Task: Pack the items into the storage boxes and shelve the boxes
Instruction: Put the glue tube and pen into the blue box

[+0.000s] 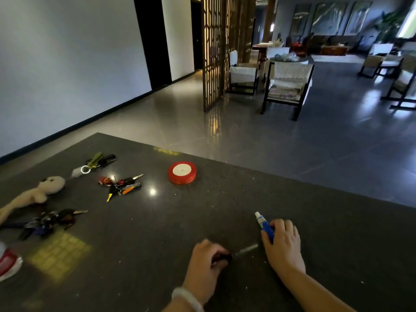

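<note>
Right hand curls around a blue tube at lower right while the left hand pinches a dark-handled tool; packing looks barely begun, with keys, ribbon spool and plush toy loose on the bench and no storage box in view.

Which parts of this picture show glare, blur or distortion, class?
Head view: a glare spot on the table right of the keys; the thin tool in the left hand is motion-blurred; wide-angle bending slants the walls; the far room is soft.
</note>
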Action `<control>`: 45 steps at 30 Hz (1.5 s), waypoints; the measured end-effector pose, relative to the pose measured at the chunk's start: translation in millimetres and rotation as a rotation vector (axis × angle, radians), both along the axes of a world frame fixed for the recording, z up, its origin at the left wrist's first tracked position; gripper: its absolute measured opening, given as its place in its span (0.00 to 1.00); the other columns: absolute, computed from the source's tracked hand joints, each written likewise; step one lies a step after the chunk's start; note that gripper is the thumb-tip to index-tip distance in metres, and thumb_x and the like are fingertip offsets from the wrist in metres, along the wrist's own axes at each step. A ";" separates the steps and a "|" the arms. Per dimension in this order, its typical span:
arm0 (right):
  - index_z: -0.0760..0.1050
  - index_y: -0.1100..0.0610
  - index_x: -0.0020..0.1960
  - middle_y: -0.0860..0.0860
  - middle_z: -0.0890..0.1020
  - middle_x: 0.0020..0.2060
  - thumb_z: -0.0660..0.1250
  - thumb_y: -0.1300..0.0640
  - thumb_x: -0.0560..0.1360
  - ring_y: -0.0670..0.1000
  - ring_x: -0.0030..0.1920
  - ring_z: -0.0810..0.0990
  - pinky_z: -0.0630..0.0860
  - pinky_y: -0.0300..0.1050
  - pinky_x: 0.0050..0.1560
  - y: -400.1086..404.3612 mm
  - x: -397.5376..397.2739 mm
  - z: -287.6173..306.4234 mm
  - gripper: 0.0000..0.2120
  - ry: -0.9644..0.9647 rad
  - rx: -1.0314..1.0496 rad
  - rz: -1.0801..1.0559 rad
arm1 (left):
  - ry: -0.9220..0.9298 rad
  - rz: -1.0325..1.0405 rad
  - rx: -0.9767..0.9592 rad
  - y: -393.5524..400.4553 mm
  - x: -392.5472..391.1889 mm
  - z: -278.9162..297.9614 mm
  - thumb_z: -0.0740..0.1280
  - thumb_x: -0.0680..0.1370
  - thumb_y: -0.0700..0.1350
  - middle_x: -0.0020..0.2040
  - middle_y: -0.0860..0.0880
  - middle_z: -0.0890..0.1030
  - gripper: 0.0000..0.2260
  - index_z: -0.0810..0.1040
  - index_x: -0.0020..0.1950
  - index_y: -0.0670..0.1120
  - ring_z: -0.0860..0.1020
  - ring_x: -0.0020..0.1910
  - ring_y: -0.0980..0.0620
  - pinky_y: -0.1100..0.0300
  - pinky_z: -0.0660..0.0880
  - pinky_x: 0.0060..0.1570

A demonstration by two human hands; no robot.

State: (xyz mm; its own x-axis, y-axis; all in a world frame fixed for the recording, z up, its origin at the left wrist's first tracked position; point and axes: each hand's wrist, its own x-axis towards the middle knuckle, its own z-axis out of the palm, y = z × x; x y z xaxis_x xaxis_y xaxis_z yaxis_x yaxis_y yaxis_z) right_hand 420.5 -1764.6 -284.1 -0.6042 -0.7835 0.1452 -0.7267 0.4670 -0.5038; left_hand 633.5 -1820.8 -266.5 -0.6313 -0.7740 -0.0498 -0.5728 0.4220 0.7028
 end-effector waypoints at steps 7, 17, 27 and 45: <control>0.73 0.50 0.56 0.43 0.71 0.50 0.69 0.54 0.74 0.42 0.52 0.70 0.70 0.38 0.55 24.6 7.3 10.1 0.12 -0.237 -0.036 -0.004 | -0.183 -0.048 0.007 49.9 29.5 -8.6 0.64 0.78 0.55 0.62 0.56 0.71 0.14 0.74 0.64 0.59 0.68 0.64 0.58 0.72 0.56 0.62; 0.73 0.43 0.52 0.40 0.72 0.46 0.71 0.51 0.72 0.41 0.48 0.72 0.70 0.35 0.47 144.3 27.7 60.0 0.11 -0.262 -0.052 -0.067 | -0.118 -0.014 -0.027 90.5 43.7 6.0 0.69 0.77 0.49 0.49 0.58 0.72 0.05 0.76 0.51 0.58 0.71 0.53 0.61 0.72 0.62 0.56; 0.71 0.39 0.49 0.40 0.73 0.46 0.71 0.51 0.72 0.40 0.47 0.74 0.71 0.34 0.48 290.4 -10.8 146.9 0.12 -0.148 -0.065 -0.071 | 0.006 0.005 0.078 210.5 -13.3 69.2 0.69 0.76 0.47 0.50 0.56 0.74 0.07 0.76 0.47 0.60 0.72 0.47 0.63 0.71 0.65 0.50; 0.74 0.37 0.47 0.38 0.73 0.45 0.73 0.50 0.70 0.40 0.47 0.73 0.72 0.38 0.46 503.8 -127.3 138.2 0.12 -0.132 -0.078 -0.242 | 0.215 -0.091 0.014 397.9 -136.7 120.3 0.67 0.77 0.48 0.49 0.60 0.74 0.06 0.76 0.49 0.60 0.75 0.48 0.64 0.71 0.69 0.42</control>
State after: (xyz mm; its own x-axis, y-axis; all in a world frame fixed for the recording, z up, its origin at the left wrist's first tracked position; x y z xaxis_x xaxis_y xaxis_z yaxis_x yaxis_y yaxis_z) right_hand 293.1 -1260.8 -145.9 -0.7901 -0.6035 0.1076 -0.5247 0.5749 -0.6278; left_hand 496.8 -1422.8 -146.2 -0.6959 -0.7133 0.0832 -0.3692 0.4547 0.8106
